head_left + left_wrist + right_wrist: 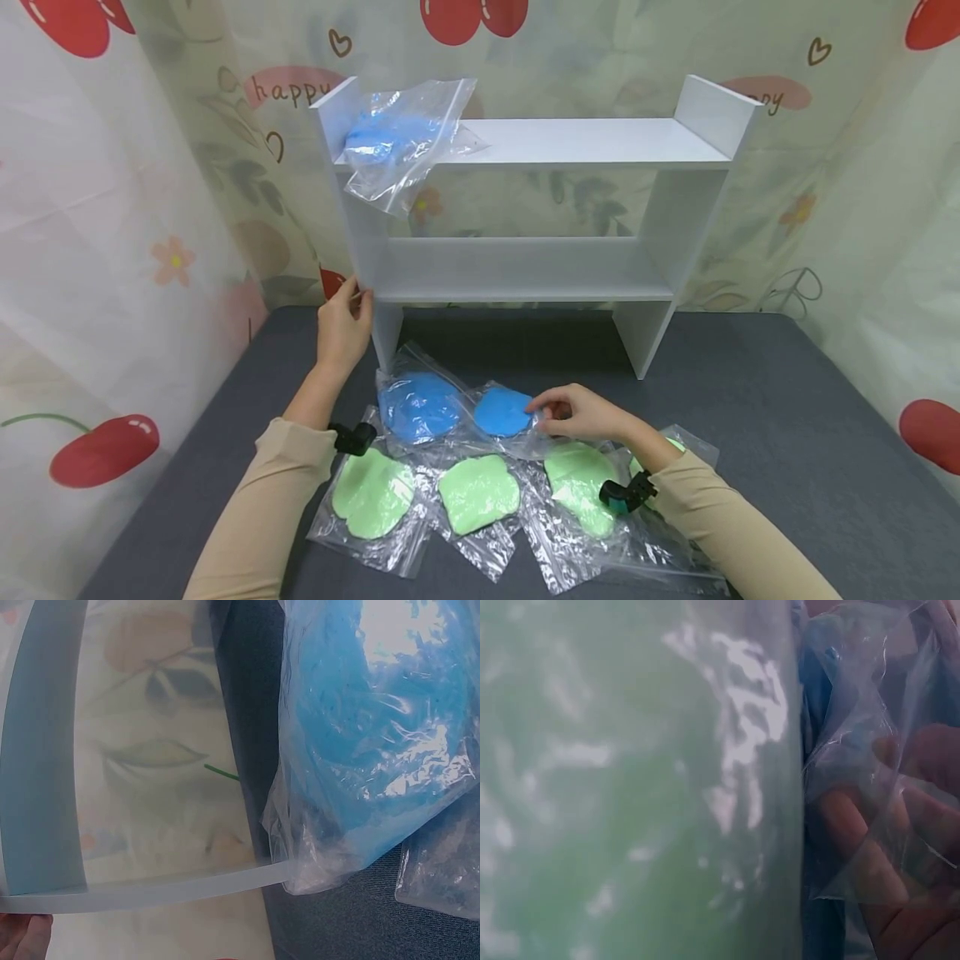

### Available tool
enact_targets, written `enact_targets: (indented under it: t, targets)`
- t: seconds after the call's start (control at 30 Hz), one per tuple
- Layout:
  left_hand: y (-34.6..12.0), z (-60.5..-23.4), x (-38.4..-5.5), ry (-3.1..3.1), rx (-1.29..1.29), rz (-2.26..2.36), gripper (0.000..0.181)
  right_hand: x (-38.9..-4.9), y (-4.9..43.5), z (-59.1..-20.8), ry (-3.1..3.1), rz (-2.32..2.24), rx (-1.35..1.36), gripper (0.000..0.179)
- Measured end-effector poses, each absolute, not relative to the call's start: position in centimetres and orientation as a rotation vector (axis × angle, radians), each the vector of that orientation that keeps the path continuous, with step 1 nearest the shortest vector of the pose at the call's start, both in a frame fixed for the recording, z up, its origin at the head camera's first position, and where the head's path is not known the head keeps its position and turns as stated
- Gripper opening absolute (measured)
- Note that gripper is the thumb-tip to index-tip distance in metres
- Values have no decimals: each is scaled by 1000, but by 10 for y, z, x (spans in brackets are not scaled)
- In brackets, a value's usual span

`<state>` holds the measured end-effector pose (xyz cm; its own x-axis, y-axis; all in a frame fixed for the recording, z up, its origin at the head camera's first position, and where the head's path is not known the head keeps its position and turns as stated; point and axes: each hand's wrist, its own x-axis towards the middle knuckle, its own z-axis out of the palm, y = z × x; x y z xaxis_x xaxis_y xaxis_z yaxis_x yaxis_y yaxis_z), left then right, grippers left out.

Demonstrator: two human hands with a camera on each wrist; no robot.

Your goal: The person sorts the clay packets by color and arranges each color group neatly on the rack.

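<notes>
My left hand is at the front edge of the left side panel of a white shelf unit, its fingertips touching the panel. In the left wrist view only a bit of that hand shows below the panel. The right hand pinches the right edge of a clear plastic bag holding a flat blue piece. Clear film covers part of its fingers in the right wrist view. Just left lies another bag with a larger blue piece.
Several clear bags with light green pieces lie along the near side of the dark table. A zip bag with blue contents hangs over the front of the top shelf at left. Patterned curtains surround the table.
</notes>
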<state>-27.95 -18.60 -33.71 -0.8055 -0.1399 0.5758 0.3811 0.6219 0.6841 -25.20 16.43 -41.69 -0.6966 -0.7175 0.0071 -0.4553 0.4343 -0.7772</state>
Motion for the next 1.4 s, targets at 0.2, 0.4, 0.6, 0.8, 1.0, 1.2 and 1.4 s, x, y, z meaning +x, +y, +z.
enact_targets:
  t: [0.2,0.4,0.6,0.8,1.0,1.2,1.4]
  targets:
    - [-186,-337,-280,-2243,-192,-1137,35,-252,165,-420,2438,-1230,-927,23]
    - [-185,-337,-278,-2244,-200,-1137,35,-249,165,-421,2549,-1341,-759,18]
    - [-185,-337,-278,-2246,-202,-1139,35,-246,168,-417,2542,-1422,-668,23]
    - [-185,-337,-278,-2245,-202,-1138,35,-244,170,-416,2473,-1511,-599,34]
    - [-185,-337,-279,-2243,-201,-1136,35,-244,172,-413,2403,-1576,-599,40]
    - [-185,-337,-279,-2244,-194,-1133,35,-243,172,-406,2408,-1579,-610,40]
    - [-186,-337,-279,-2250,-181,-1133,35,-241,173,-392,2429,-1584,-606,39]
